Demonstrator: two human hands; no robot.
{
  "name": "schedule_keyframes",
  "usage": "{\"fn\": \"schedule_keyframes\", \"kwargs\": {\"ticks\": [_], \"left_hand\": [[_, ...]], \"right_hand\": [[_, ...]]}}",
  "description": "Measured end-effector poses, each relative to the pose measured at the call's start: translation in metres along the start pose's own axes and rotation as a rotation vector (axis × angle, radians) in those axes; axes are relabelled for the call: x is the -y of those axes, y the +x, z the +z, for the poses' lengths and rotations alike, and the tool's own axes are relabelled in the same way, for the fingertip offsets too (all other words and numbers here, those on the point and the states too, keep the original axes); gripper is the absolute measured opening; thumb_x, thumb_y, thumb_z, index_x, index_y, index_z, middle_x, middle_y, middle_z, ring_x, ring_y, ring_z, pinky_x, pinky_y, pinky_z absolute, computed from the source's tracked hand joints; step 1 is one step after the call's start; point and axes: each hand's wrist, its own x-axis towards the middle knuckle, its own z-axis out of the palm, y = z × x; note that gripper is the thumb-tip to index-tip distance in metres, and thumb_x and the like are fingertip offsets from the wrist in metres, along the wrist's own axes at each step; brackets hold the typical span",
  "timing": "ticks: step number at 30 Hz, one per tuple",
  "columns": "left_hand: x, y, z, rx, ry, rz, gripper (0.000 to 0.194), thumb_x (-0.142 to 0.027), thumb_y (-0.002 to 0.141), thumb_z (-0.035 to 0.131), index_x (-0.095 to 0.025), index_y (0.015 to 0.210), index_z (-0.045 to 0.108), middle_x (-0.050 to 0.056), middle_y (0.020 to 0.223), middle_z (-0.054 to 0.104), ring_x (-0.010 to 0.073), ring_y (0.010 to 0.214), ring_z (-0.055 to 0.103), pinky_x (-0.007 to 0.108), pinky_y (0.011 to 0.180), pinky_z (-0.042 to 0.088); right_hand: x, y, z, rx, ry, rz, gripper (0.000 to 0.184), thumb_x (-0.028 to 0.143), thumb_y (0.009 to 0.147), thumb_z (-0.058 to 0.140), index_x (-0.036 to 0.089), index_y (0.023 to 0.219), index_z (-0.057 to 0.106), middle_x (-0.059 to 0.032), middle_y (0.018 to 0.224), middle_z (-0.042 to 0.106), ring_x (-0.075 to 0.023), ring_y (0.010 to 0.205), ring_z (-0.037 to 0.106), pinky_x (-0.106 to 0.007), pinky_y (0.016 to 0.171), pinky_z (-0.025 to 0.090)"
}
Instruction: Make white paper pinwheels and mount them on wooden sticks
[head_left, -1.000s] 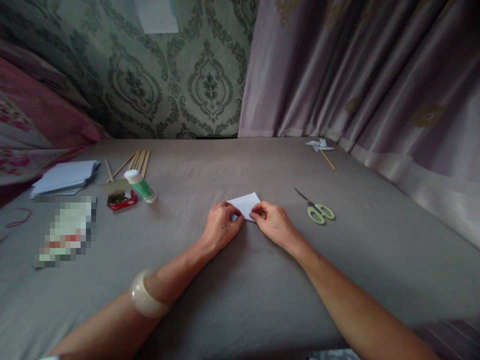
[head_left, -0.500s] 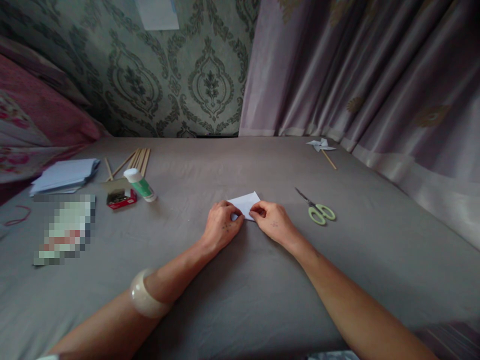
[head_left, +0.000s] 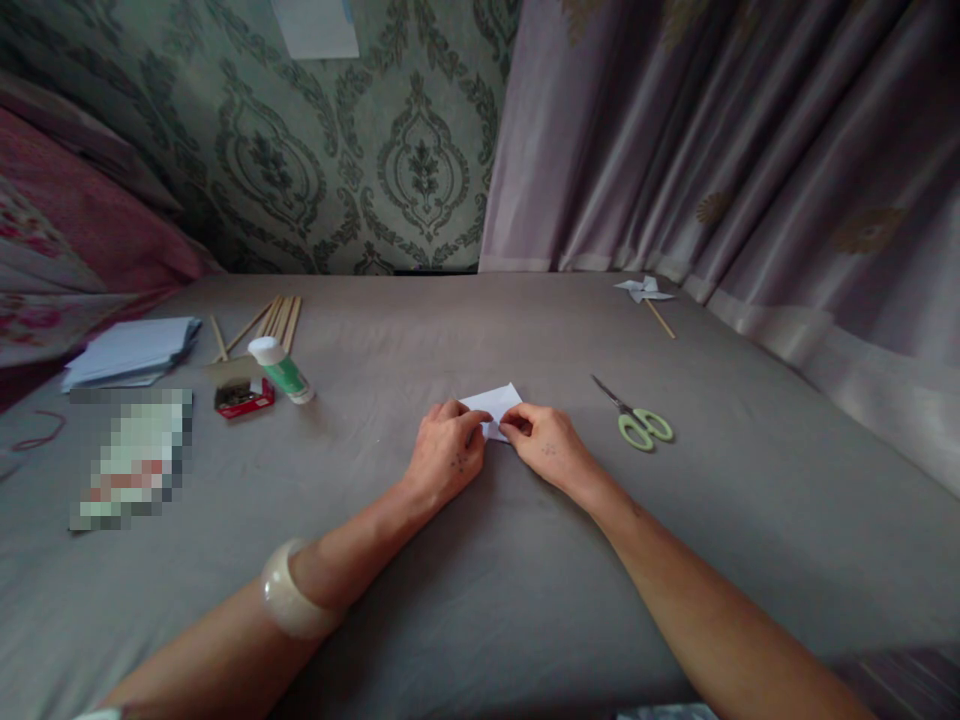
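Observation:
A small piece of white paper (head_left: pixel 491 400) lies on the grey cloth in front of me, its near part covered by my hands. On its left side, my left hand (head_left: pixel 451 445) is closed on the paper, thumb and forefinger close to the near edge. My right hand (head_left: pixel 544 438) pinches the paper's near right part with curled fingers. The two sets of fingertips are a short gap apart. Right of my right hand, the scissors (head_left: pixel 636 420) with pale green handles lie with blades pointing away to the left.
At the back right lies a paper pinwheel (head_left: pixel 646 292) on a stick. To the left are a glue stick (head_left: pixel 283 370), a red box (head_left: pixel 244 396) of small metal pieces, several wooden sticks (head_left: pixel 281 322), a paper stack (head_left: pixel 131 350), a blurred packet (head_left: pixel 135 460) and a red cord (head_left: pixel 41 430).
My left thumb and forefinger have shifted slightly up and over the paper. My right hand keeps its pinch almost unmoved. Other things stay where they were.

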Motion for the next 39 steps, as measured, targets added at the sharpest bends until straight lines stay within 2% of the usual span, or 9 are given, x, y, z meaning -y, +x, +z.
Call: {"fn": "schedule_keyframes", "kwargs": {"ticks": [6,12,39], "left_hand": [[-0.0067,-0.0008,-0.0053,0.092,0.154,0.018,0.037,-0.016,0.086,0.043,-0.025,0.113,0.067,0.01,0.1,0.06,0.0217,0.093,0.053,0.037,0.085,0.043],[-0.008,-0.0019,-0.0063,0.118,0.224,0.049,0.038,-0.018,0.087,0.042,-0.028,0.116,0.064,0.009,0.104,0.058,0.0229,0.094,0.051,0.038,0.085,0.041],[-0.0049,-0.0025,-0.0028,0.102,0.277,0.093,0.036,-0.019,0.089,0.04,-0.029,0.114,0.064,0.009,0.103,0.057,0.0228,0.094,0.05,0.036,0.082,0.04]], "right_hand": [[0.002,-0.0008,-0.001,0.003,-0.022,0.009,0.011,0.016,0.078,0.06,0.018,0.081,0.071,-0.0052,0.076,0.073,-0.0162,0.07,0.066,-0.025,0.067,0.046],[0.0002,-0.0012,-0.0007,0.0,-0.031,-0.006,0.012,0.018,0.078,0.06,0.019,0.081,0.071,-0.0047,0.076,0.073,-0.0159,0.068,0.065,-0.025,0.067,0.047],[0.0025,-0.0016,-0.0025,0.01,-0.053,-0.032,0.013,0.017,0.079,0.06,0.02,0.081,0.072,-0.0046,0.079,0.073,-0.0165,0.072,0.066,-0.025,0.07,0.047]]}}
